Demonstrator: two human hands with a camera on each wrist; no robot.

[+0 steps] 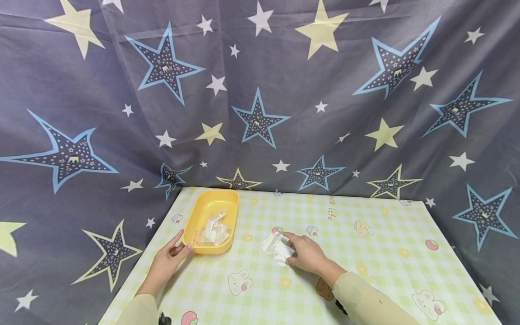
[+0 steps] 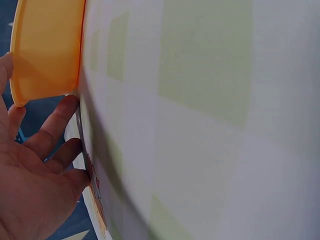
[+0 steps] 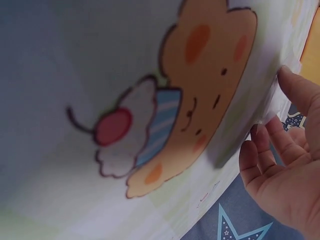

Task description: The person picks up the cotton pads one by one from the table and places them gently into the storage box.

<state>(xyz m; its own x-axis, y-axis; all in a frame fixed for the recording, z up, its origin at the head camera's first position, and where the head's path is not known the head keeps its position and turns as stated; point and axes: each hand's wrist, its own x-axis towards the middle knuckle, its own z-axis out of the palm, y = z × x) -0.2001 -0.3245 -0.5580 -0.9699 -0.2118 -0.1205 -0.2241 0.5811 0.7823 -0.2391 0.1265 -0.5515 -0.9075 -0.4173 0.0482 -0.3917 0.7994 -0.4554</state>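
A yellow plastic tray (image 1: 231,203) lies on the table's left side with several small clear plastic packets (image 1: 215,230) in it, white inside. My left hand (image 1: 168,259) holds the tray's near left corner, thumb and fingertips at the rim. In the left wrist view its other fingers (image 2: 57,125) hang beside the tray's end (image 2: 47,60), close to the tablecloth. Right of the tray, my right hand (image 1: 308,255) holds another clear packet with white contents (image 1: 277,249) between thumb and fingers, low over the cloth. Part of the packet is hidden by the fingers.
A green-and-white checked tablecloth (image 1: 268,293) with printed cartoon animals and fruit covers the table. A dark curtain with stars (image 1: 280,67) hangs right behind the table's back edge and along its left side.
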